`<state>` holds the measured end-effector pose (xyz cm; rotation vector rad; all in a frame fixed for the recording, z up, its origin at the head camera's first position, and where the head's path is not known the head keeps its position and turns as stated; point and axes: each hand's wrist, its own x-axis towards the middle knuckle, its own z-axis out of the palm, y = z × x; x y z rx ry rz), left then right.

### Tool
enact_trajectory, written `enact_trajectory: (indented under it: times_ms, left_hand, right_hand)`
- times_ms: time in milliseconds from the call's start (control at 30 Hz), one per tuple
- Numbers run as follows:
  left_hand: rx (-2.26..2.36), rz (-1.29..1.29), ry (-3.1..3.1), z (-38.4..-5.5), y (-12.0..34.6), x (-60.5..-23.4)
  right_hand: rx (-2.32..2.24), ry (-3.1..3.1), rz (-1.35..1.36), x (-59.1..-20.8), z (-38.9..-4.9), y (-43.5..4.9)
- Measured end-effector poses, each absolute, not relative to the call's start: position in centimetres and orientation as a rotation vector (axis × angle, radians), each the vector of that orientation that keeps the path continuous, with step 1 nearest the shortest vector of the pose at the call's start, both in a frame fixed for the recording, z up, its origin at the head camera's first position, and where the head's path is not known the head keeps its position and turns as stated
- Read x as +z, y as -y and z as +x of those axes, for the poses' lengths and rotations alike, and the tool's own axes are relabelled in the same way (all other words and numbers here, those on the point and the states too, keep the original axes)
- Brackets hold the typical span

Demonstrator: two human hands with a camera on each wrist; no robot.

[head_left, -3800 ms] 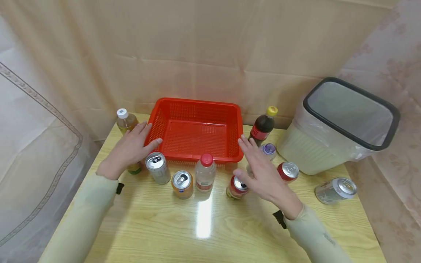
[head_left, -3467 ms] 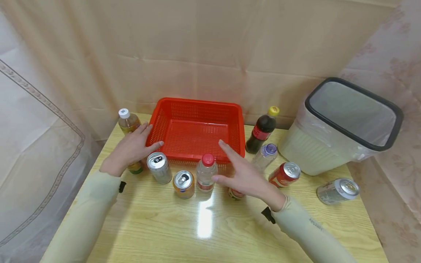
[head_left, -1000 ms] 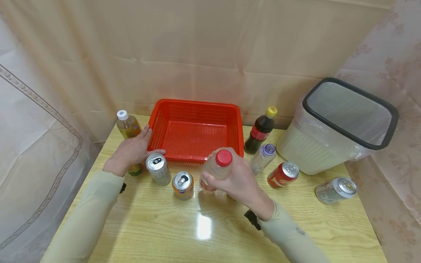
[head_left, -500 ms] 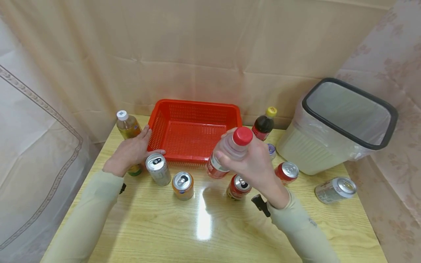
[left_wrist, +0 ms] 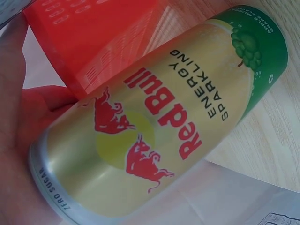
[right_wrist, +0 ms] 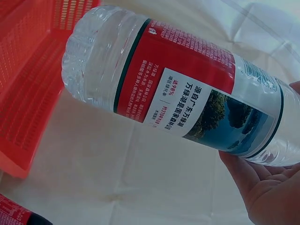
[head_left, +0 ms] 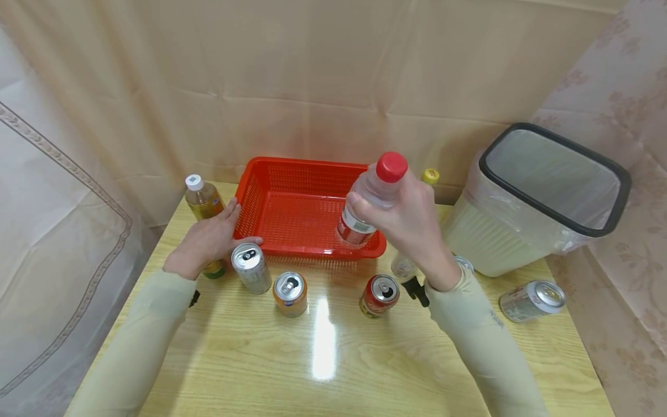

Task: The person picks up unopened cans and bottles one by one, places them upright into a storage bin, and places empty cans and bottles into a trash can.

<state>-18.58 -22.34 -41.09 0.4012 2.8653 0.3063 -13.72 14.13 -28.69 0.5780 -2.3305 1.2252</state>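
My right hand grips a clear plastic water bottle with a red cap round its upper part. Tilted, the bottle hangs over the right front corner of the red basket. My left hand rests at the basket's left rim, fingers extended and thumb toward the front edge. Right under that hand stands a gold and green Red Bull can, mostly hidden in the head view. A silver can stands just in front of the left thumb.
Along the basket's front stand an orange can and a red can. A yellow-labelled bottle is at left. Behind my right hand, a yellow-capped bottle is mostly hidden. A lined bin and a silver can are at right.
My right hand has taken hold of the water bottle, lifted it from between the cans and carried it back and right over the basket's corner. The left hand stays at the rim.
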Motion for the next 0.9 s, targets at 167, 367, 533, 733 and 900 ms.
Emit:
enact_trajectory:
  times_ms: [167,367,533,733,900]
  left_hand:
    - [0.301,0.404,-2.864,-18.7,22.4,-41.1]
    - [0.305,0.406,-2.866,-18.7,22.4,-41.3]
    - [0.307,0.407,-2.864,-18.6,22.4,-41.3]
    - [0.300,0.400,-2.866,-18.5,22.4,-41.3]
    - [0.289,0.403,-2.875,-18.4,22.5,-41.3]
  right_hand:
    - [1.203,2.370,0.529,-28.6,-15.8,-13.7]
    - [1.170,2.411,0.502,-29.0,-18.9,-13.0]
    - [1.183,2.438,0.439,-29.6,-21.3,-12.6]
    - [1.254,2.448,0.397,-30.5,-23.6,-12.1]
    - [1.407,2.473,0.317,-31.5,-25.6,-11.8]
